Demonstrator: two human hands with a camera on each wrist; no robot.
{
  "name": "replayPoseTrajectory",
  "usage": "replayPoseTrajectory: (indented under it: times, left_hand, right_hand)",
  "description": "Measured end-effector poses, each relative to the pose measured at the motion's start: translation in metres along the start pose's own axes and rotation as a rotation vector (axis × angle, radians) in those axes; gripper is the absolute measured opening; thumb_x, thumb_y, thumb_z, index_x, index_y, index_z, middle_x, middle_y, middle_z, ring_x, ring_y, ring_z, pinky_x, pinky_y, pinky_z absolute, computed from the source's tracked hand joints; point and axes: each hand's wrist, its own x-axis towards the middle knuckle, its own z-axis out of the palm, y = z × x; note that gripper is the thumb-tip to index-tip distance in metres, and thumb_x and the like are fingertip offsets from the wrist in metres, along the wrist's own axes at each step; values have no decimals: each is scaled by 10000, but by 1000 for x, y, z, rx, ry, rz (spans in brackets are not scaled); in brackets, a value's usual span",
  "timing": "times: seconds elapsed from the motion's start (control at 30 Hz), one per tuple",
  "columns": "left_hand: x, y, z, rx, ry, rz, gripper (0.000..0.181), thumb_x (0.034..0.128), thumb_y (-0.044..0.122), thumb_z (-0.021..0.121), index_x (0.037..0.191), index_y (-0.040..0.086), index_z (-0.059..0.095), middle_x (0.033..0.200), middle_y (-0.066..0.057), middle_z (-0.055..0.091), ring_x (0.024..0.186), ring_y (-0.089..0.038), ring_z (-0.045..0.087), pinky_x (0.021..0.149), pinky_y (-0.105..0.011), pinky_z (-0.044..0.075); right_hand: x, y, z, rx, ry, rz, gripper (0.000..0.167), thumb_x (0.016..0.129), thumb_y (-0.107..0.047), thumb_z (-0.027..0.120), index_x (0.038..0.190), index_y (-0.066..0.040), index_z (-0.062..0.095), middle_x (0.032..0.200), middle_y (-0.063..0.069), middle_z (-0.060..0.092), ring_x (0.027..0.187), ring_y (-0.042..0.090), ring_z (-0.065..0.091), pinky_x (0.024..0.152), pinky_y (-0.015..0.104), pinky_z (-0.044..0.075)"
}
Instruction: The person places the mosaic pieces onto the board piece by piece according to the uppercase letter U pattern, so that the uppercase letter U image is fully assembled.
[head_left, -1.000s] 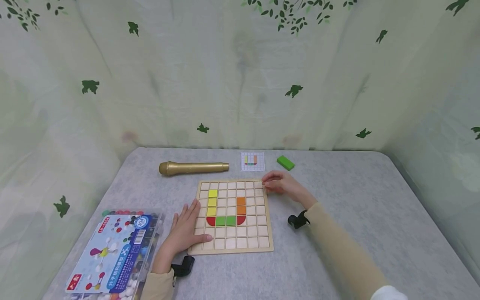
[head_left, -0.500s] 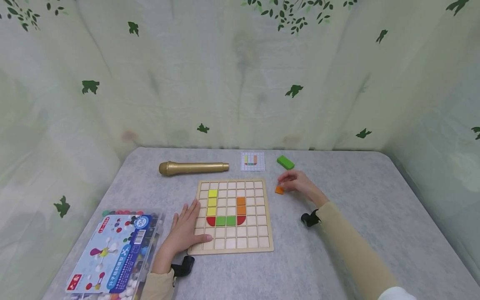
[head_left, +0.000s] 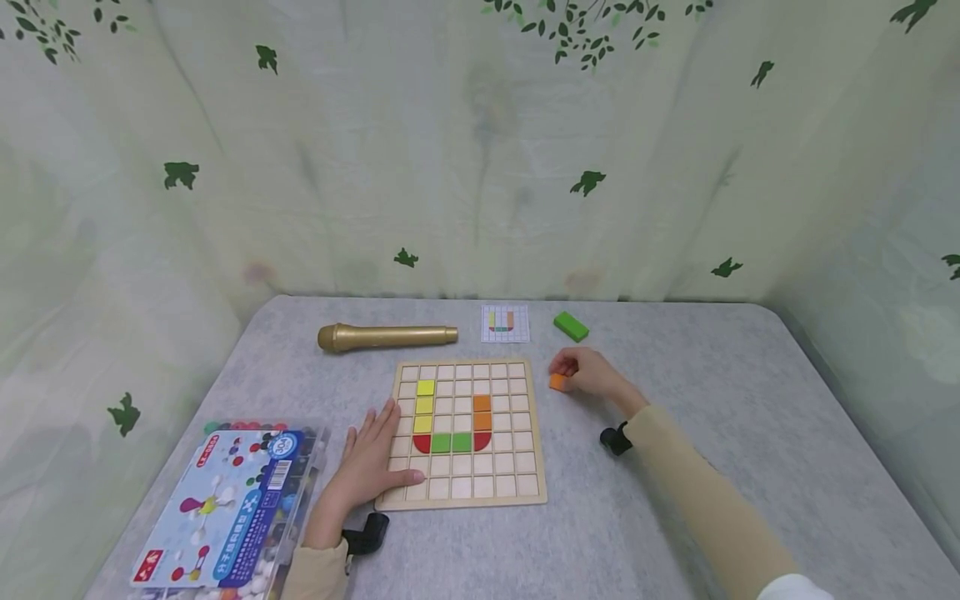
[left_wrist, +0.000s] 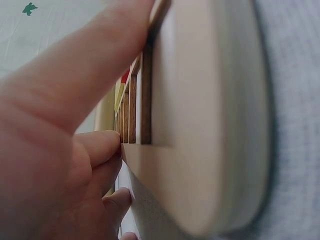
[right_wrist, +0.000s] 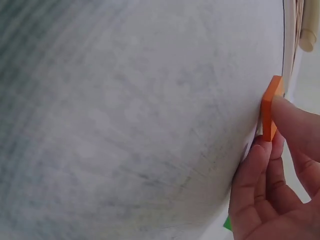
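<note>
My right hand [head_left: 592, 373] pinches an orange square tile [right_wrist: 270, 107] between thumb and fingers, just right of the wooden grid board [head_left: 538, 467]. My left hand [head_left: 371, 458] lies with straight fingers along the board's left edge, its thumb on the lower-left frame. On the board sit a column of yellow tiles [head_left: 425, 404], red rounded pieces [head_left: 422, 442] at two corners, two green tiles [head_left: 452, 442] between them, and two orange tiles [head_left: 482, 412] above the right red piece. In the left wrist view the thumb [left_wrist: 75, 70] crosses the board's rim.
Behind the board lie a gold microphone [head_left: 386, 336], a small card [head_left: 506, 323] printed with a coloured U pattern, and a green block [head_left: 572, 326]. At the left front stands a plastic box of molecule-model parts [head_left: 225, 504]. A leaf-patterned curtain [head_left: 480, 150] hangs behind the table.
My right hand has moved right from the board's upper-right corner to an orange tile on the table and now pinches it. The left hand has stayed put.
</note>
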Motion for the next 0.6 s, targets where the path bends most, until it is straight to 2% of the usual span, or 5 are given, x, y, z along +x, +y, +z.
replayPoseTrajectory:
  times: [0.17, 0.37, 0.47, 0.6]
  left_hand:
    - [0, 0, 0, -3, 1, -4, 1144, 731, 490, 784, 1491, -75, 143, 1572, -210, 69, 1412, -450, -11, 1068, -651, -49]
    - [-1, 1, 0, -8, 1, -4, 1146, 730, 490, 784, 1491, -77, 141, 1571, -212, 68, 1412, -449, -13, 1069, -648, -52]
    - [-1, 1, 0, -7, 4, -4, 1146, 728, 488, 786, 1491, -75, 143, 1571, -211, 71, 1412, -449, -9, 1070, -648, -50]
    - [0, 0, 0, -1, 8, -5, 1146, 726, 485, 789, 1493, -72, 144, 1571, -209, 73, 1412, -448, -3, 1071, -647, -46]
  right_hand:
    - [1, -2, 2, -14, 2, -28, 234, 737, 140, 676, 906, -9, 612, 867, 81, 591, 796, 210, 534, 698, 314, 471]
    - [1, -5, 1, 7, -46, -71, 188, 785, 78, 709, 914, -20, 612, 862, 80, 606, 771, 202, 537, 672, 298, 468]
    - [3, -6, 3, 46, -67, -71, 142, 827, 44, 682, 944, -10, 624, 816, 77, 595, 724, 184, 526, 639, 286, 461]
    - [6, -12, 9, 153, -75, -45, 136, 860, 22, 642, 994, 1, 634, 822, 80, 596, 719, 176, 538, 648, 273, 472]
